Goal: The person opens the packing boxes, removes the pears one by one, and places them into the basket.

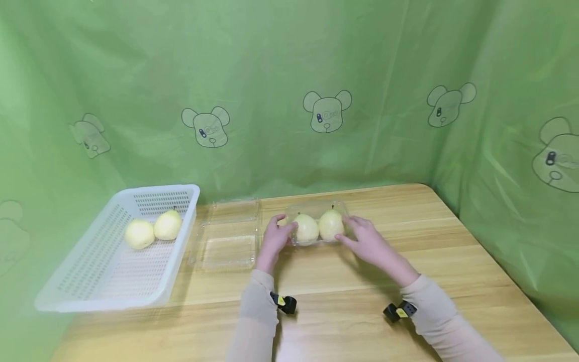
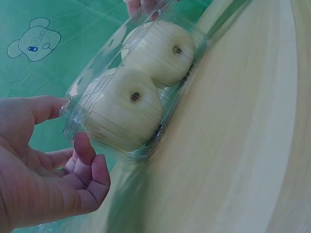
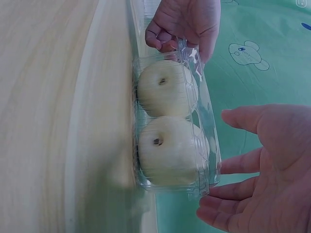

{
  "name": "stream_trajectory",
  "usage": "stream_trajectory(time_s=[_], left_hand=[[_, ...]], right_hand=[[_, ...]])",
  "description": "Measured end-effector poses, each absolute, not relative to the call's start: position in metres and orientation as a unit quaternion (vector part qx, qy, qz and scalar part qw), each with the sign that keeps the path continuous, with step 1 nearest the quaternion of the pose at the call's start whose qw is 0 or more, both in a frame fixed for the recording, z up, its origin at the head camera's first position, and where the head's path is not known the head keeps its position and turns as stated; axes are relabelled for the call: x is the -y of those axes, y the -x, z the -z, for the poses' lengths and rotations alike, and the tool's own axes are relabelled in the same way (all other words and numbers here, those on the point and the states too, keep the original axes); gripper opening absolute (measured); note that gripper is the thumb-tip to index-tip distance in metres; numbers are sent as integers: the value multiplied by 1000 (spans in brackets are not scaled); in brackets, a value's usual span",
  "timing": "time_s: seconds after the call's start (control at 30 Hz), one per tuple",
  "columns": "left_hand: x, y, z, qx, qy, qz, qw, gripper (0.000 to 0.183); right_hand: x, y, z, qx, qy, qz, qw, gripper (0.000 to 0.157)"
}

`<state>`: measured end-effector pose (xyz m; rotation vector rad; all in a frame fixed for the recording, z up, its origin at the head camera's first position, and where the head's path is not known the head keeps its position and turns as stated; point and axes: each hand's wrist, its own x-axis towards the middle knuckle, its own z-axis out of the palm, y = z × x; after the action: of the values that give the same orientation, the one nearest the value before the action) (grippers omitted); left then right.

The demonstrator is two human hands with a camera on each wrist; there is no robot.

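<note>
Two pale yellow pears [image 1: 306,230] sit side by side inside a clear plastic clamshell box [image 1: 312,206] on the table, its lid over them. My left hand [image 1: 274,238] grips the box's left end, thumb and curled fingers at its edge in the left wrist view. At the opposite end is my right hand [image 1: 367,242]. Its extended fingers [image 3: 238,189] reach the box's edge in the right wrist view, with the thumb held apart. Both wrist views show the pears' dark blossom ends through the plastic.
Left of the box lies another clear clamshell [image 1: 228,244], opened flat with nothing inside. Farther left stands a white plastic basket [image 1: 165,281] holding two more pears [image 1: 139,234]. A green curtain [image 1: 271,100] hangs behind the wooden table [image 1: 334,322] and at its sides.
</note>
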<state>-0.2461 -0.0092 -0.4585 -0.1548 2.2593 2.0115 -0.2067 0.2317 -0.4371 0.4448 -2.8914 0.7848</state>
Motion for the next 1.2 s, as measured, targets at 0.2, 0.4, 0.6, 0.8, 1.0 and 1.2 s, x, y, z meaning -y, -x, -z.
stream_trajectory(time_s=[0.2, 0.4, 0.6, 0.8, 1.0, 1.2], left_hand=[[12, 246, 456, -747, 47, -661, 59, 65], [14, 248, 457, -751, 46, -656, 60, 63], [14, 247, 455, -756, 47, -650, 64, 63], [15, 246, 452, -765, 38, -640, 62, 64], [17, 243, 450, -774, 29, -629, 68, 65], [19, 243, 450, -772, 24, -630, 77, 67]], right_hand=[[-233, 206, 438, 951, -149, -263, 56, 66], [-234, 205, 438, 950, -150, -267, 60, 66], [-233, 201, 431, 942, -152, -286, 83, 65], [-223, 193, 419, 914, -169, -338, 144, 51], [-213, 187, 419, 856, -171, -475, 116, 32], [-202, 184, 431, 769, -157, -619, -22, 34]])
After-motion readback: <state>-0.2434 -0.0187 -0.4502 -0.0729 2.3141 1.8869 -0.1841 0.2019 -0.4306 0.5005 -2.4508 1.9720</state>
